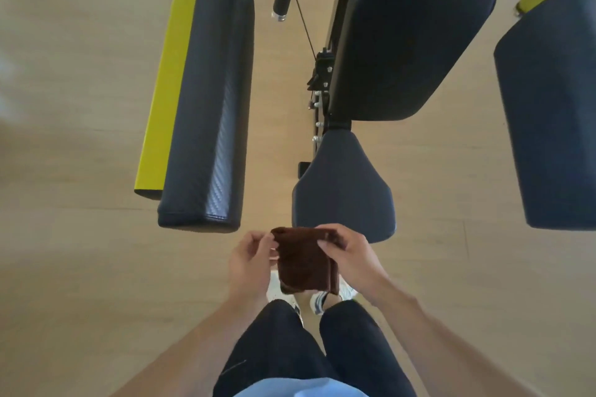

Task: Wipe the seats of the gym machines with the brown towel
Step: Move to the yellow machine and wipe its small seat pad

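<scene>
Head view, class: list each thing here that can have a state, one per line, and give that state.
Towel: folded, held up off the seat.
Left hand: grip shut on towel's edge.
Right hand: grip shut on towel's top.
Seat: bare, untouched by towel.
Long pad: bare, nothing on it.

Brown towel (pixel 304 263): dark brown terry, folded into a thick rectangle, hanging roughly vertical in mid-air, top edge pinched at both corners, lower folded edge loose. It sits just below the near edge of the seat (pixel 343 190), top edge overlapping that edge in view; contact unclear. Seat: dark grey padded vinyl, narrow at the far end, flaring wide toward the towel, level, surface bare. Backrest pad (pixel 416 42) beyond the seat, same dark vinyl, larger, rounded corners.
</scene>
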`<state>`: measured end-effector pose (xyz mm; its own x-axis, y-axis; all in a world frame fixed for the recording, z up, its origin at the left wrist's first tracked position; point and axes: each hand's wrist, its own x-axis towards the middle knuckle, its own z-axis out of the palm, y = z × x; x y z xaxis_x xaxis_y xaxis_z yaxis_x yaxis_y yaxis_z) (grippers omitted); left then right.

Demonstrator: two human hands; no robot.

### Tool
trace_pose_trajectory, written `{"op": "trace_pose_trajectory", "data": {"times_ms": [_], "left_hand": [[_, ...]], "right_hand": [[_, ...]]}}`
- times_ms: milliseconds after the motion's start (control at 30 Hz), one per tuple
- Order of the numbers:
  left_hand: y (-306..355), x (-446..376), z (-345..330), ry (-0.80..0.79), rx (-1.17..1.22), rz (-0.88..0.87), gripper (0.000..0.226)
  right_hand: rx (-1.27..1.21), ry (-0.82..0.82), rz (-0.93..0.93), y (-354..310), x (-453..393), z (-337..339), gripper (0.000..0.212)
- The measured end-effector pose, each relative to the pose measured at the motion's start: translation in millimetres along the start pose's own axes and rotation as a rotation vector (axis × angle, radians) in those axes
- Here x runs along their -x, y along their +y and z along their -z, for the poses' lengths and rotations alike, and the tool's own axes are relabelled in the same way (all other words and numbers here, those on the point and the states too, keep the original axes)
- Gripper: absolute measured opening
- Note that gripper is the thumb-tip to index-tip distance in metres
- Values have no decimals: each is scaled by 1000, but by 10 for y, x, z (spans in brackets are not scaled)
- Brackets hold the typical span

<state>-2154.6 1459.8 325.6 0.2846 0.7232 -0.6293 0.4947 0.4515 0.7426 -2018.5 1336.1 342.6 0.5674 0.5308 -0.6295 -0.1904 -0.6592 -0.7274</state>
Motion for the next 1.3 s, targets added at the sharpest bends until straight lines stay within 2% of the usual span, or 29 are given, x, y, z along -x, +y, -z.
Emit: {"op": "trace_pose_trajectory", "data": {"times_ms": [67,133,233,267,367,433,567,700,833,967,1067,1167,1300], "left_hand": [[-109,-113,-59,16,-75,-94,11],[-223,-237,-184,-8,-181,-141,5],[-561,-522,-442,-74,-375,-159,23],[-667,-604,-530,-94,-415,-163,28],[-892,-780,-732,-83,-432,-154,31],[-986,-875,-773,-72,-435,-178,29],[-1119,-1085,-696,-39,-371,-198,26],[-1098,-1272,-677,3,-325,-203,22],[-1002,-1446,-739,28,-258,-108,19],[-892,-1672,-782,31,-286,-186,19],[-797,-1795,-800,72,-273,-211,18],[-775,-1823,-821,120,-186,-239,17],[-829,-1743,-814,248,-68,-279,20]], "right_hand": [[9,12,29,9,-195,113,27],[188,82,53,106,-436,168,42],[572,282,148,369,-772,80,63],[652,258,190,472,-859,11,64],[902,43,206,903,-1056,-274,69],[994,27,210,1165,-1129,-424,75],[1033,81,347,1353,-1310,-484,80],[1035,102,510,1224,-1618,-397,64],[979,139,493,927,-2178,-330,57],[952,185,376,558,-2916,-214,59],[966,190,318,399,-3058,-289,59],[980,103,429,401,-2764,-409,52],[1027,-124,670,668,-2168,-633,39]]}}
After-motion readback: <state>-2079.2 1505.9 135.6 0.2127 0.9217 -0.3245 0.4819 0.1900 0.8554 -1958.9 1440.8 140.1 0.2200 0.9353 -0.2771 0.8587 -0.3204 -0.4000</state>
